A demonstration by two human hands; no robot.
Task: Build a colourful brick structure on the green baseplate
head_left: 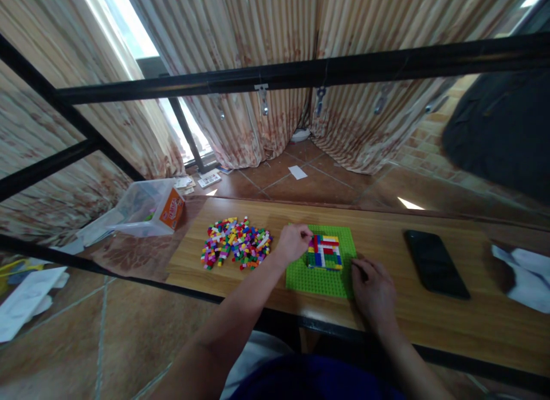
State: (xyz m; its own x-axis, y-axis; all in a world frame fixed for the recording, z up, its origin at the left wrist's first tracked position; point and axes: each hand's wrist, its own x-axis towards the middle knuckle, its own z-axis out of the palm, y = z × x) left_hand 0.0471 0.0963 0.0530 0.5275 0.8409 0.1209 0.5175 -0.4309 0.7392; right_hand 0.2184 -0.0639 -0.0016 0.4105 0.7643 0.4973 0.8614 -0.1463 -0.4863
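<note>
A green baseplate (pixel 315 279) lies on the wooden table (pixel 387 314) in front of me. A small block of coloured bricks (pixel 325 252) is built on its far middle. My left hand (pixel 293 242) is closed in a pinch at the block's left edge; what its fingertips hold is too small to make out. My right hand (pixel 373 290) rests at the baseplate's right edge with its fingers curled, touching the plate. A pile of loose coloured bricks (pixel 235 243) lies left of the plate.
A black phone (pixel 435 263) lies on the table to the right, with white cloth (pixel 524 277) beyond it. A clear plastic box (pixel 146 208) stands at the table's far left. Black metal bars (pixel 301 73) cross above. Papers lie on the tiled floor.
</note>
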